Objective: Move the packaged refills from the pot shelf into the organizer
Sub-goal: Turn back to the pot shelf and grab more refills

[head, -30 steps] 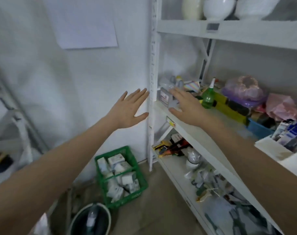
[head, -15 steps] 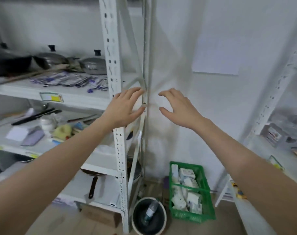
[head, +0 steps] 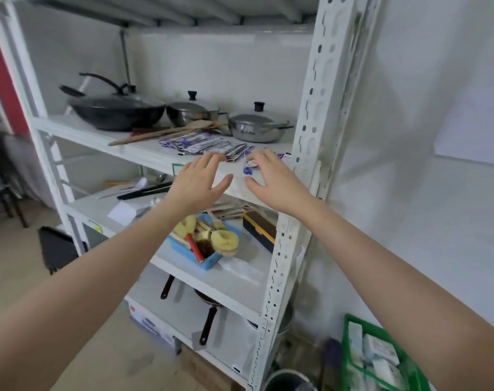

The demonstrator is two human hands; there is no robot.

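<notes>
Head view: both my hands reach toward the pot shelf (head: 144, 153)
Left hand (head: 196, 183): fingers spread, holding nothing
Right hand (head: 274, 179): fingers spread, empty
Packaged refills (head: 203, 143): scattered just beyond my fingertips, before the lidded pots (head: 257, 127)

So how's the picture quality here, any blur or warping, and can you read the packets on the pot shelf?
Head view: wide-angle warping bends the shelf upright; slight motion blur softens the left hand and right hand; the refill packets show purple-and-white but no legible print; lighting is soft and even, without glare.
</notes>
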